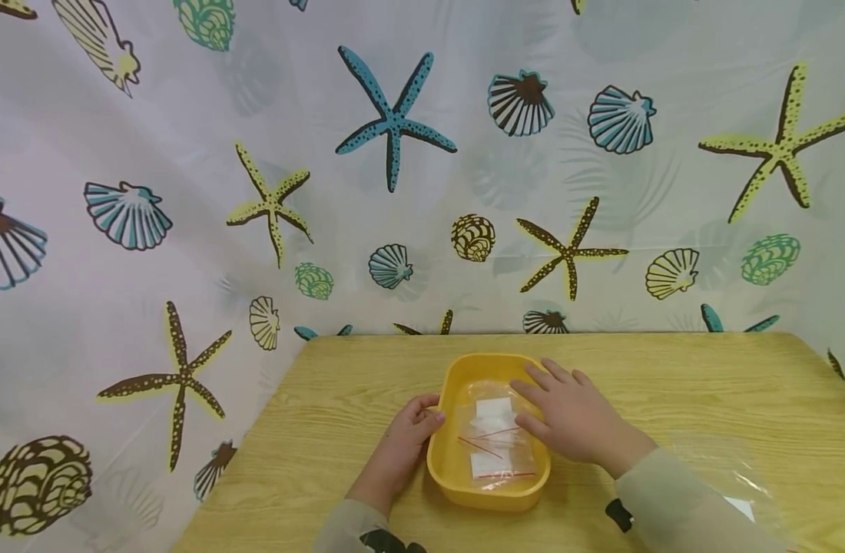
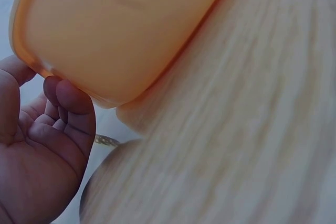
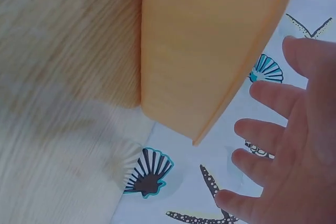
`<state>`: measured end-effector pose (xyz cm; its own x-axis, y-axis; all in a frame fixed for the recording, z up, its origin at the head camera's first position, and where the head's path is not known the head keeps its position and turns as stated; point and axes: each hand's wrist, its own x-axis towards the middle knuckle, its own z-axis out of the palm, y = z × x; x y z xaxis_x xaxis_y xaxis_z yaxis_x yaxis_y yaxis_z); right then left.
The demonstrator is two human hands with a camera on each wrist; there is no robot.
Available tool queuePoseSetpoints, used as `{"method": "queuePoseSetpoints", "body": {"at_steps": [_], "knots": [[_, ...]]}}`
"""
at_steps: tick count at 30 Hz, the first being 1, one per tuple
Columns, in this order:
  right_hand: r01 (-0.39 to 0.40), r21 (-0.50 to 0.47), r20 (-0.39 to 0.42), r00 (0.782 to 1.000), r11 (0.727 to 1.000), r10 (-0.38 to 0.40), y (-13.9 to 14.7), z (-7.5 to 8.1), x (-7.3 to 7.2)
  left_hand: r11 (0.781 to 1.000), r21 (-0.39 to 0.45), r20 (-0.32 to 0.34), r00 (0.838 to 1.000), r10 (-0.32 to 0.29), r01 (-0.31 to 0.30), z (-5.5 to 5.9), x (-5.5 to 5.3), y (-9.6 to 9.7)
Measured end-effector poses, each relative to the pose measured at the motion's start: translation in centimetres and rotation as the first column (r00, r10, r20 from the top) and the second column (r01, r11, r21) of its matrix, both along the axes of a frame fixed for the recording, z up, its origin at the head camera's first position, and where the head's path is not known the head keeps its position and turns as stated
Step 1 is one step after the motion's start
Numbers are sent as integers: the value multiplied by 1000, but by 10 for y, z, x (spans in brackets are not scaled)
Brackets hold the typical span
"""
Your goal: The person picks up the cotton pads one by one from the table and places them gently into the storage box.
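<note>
A yellow plastic bin [image 1: 488, 498] stands on the wooden table, with clear zip bags [image 1: 521, 461] lying inside it. The bags have red seal lines and white paper pieces [image 1: 493, 408]. My left hand [image 1: 403, 439] holds the bin's left rim; in the left wrist view, the thumb and curled fingers [image 2: 73, 98] pinch the edge. Over the bin's right side my right hand [image 1: 578, 415] is spread, palm down, holding nothing. The right wrist view shows its fingers [image 3: 260, 136] straight and apart, above the rim.
Another clear bag [image 1: 716, 453] with a white piece lies on the table at the right, partly behind my right forearm. Bare wood [image 1: 367, 369] shows around the bin. A curtain [image 1: 450, 169] printed with shells and starfish hangs behind the table and along its sides.
</note>
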<state>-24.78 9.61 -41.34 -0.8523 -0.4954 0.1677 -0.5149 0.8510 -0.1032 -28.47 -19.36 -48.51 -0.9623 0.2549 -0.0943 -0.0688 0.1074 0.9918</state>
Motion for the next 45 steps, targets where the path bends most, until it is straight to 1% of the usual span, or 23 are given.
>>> {"method": "queuePoseSetpoints", "body": {"at_steps": [2,8,16,24,28,38,41,45], "knots": [[-13,-13,-3,1000,1000,13,3,-2,3,1000,0,0,1000,0,0,-1,-1,-1],[-39,-27,-53,998,999,37,15,-6,14,1000,24,-5,1000,-4,4,-5,-1,-1],[-16,-72,-78,997,997,11,36,-10,27,1000,11,-3,1000,9,-9,-3,-1,-1],[-7,-88,-79,997,996,0,54,-15,39,998,66,6,1000,-5,4,-5,-1,-1],[-6,-87,-74,997,996,-1,63,-17,44,997,74,5,1000,-2,2,-5,-1,-1],[28,-41,-61,998,999,-30,95,-27,51,997,79,14,1000,-1,0,-2,1,-1],[40,-16,-60,997,999,-41,107,-29,54,997,76,10,1000,-1,0,-2,1,-1],[45,-2,-52,998,999,-45,131,-36,57,998,66,6,1000,-3,3,-2,1,-2]]}}
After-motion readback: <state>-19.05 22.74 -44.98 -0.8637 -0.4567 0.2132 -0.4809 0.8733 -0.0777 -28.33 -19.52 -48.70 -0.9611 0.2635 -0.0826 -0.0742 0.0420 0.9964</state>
